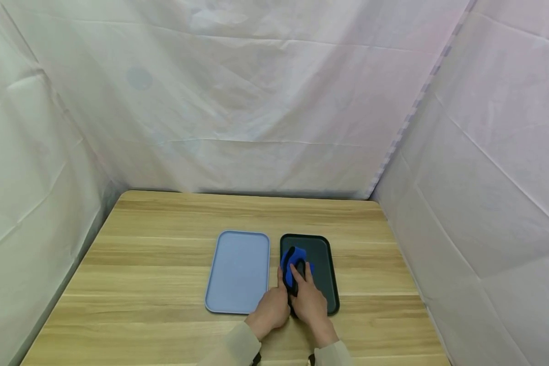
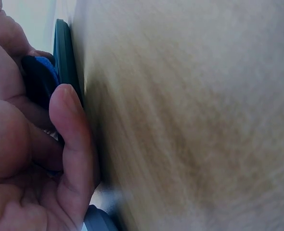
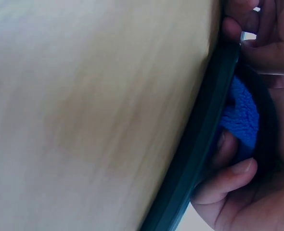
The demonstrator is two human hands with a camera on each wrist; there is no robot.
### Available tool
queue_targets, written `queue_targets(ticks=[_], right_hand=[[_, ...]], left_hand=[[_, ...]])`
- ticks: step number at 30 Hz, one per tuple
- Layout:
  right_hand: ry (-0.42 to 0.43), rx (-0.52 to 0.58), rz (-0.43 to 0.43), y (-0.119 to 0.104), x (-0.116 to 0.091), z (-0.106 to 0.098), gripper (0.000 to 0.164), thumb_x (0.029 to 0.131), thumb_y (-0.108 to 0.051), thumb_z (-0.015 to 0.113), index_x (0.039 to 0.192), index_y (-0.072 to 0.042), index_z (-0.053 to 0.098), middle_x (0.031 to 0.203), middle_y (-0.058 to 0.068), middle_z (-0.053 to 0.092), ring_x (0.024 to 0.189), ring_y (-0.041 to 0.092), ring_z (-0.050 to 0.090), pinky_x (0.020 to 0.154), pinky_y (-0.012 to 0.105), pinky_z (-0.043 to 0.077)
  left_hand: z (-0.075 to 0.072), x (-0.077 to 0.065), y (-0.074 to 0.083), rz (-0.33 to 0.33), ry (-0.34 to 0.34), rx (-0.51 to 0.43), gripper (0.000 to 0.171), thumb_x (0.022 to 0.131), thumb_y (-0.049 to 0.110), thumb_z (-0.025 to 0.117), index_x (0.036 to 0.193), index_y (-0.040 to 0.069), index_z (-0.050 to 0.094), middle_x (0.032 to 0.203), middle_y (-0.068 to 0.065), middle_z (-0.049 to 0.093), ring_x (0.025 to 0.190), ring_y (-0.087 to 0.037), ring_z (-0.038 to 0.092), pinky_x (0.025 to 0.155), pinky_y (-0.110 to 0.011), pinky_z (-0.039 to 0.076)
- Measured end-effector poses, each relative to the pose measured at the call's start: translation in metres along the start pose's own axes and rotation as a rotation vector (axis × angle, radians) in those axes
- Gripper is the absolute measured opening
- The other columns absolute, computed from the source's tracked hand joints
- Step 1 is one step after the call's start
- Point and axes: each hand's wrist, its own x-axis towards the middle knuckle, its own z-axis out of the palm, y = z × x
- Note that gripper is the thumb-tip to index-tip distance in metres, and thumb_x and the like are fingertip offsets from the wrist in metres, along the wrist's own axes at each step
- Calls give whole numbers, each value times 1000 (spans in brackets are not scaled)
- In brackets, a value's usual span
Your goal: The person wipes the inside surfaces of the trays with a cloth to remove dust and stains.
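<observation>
A blue fleecy cloth piece with black edging [image 1: 289, 272] lies folded or bunched over the left part of a dark green tray [image 1: 321, 264]. My right hand [image 1: 310, 304] grips it from above, two fingers spread forward over its black part. In the right wrist view, curled fingertips [image 3: 243, 166] sit against the blue pile [image 3: 240, 113], close beside the tray rim [image 3: 200, 125]. My left hand [image 1: 274, 306] is at the piece's near left side, index finger stretched along its edge and other fingers curled. I cannot tell whether those curled fingers pinch the fabric.
A light blue tray [image 1: 239, 272] lies flat to the left of the green one, with a narrow gap between them. Both rest on a wood-grain table [image 1: 155, 264]. White sheeting [image 1: 238, 101] hangs behind the table and along both sides.
</observation>
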Motion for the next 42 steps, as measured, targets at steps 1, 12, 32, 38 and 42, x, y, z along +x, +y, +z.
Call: queue_targets(ticks=[1,12,32,38,42], right_hand=[[3,4,-7,1,0,0,80,91,-19,78,159,-37,41,173,15,20,46,21,45,45,36,34],[-42,1,-81,17,-4,-3,84,89,-22,81,159,-41,38,173,14,19,43,17,42,43,33,34],[-100,-5,-192,44,-2,-23,82,85,-21,85,154,-44,47,172,9,27,98,32,71,54,32,43],[-112,-3,-202,53,-4,-28,83,84,-19,86,154,-42,48,171,8,28,135,44,56,54,29,44],[-110,-4,-205,59,-4,-31,84,83,-18,87,153,-42,49,171,8,29,130,42,61,53,28,43]], left_hand=[[0,0,0,-5,-3,-4,90,91,6,66,160,-14,10,68,-11,65,56,-19,60,54,-30,47],[0,-1,1,-27,-27,-62,93,93,5,65,162,-9,4,57,-3,56,46,-14,48,50,-30,43],[-2,1,2,-50,-71,-72,100,90,2,68,163,-7,0,53,1,51,42,-13,48,45,-28,40],[-1,0,1,-54,-69,-88,102,90,2,68,164,-4,-2,53,2,51,42,-13,47,44,-28,40],[-1,-1,1,-58,-65,-95,102,89,1,68,164,-4,-1,54,2,51,43,-13,47,44,-28,40]])
